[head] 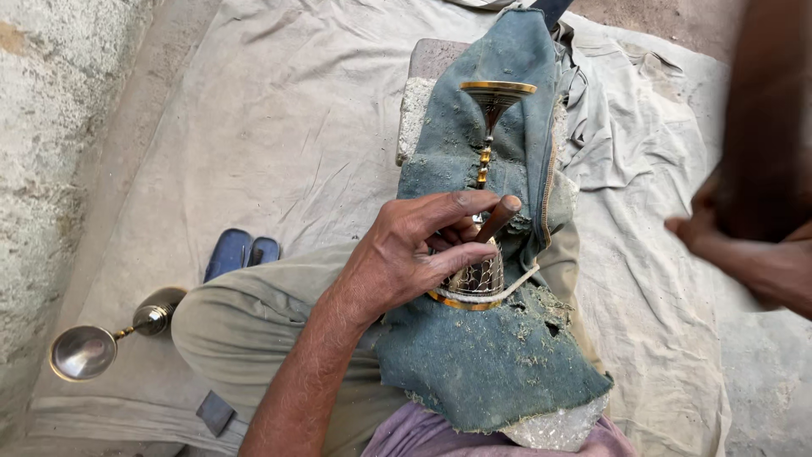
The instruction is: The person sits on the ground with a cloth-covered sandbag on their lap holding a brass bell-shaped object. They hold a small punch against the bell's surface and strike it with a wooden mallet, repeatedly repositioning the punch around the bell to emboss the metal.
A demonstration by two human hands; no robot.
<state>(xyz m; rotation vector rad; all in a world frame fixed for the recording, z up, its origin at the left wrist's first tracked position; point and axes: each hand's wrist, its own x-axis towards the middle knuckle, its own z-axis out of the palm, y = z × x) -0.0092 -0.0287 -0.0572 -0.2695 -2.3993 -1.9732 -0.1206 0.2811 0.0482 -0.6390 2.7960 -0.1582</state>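
Observation:
A brass goblet-shaped piece (495,97) with a patterned, engraved foot lies lengthwise on a worn blue denim cloth (482,364) draped over my lap. My left hand (406,258) rests on the engraved foot and holds a short punch with a rounded wooden-looking end (501,213) against it. My right hand (748,254) is raised at the right edge, blurred, and closed around a dark brown handle or mallet (765,127). Metal dust is scattered over the denim.
A second brass goblet (97,345) lies on its side at the lower left. Blue sandals (241,252) sit beside my knee. A stone block (427,80) props the denim. Pale canvas sheeting (279,127) covers the ground; a rough wall (51,127) runs along the left.

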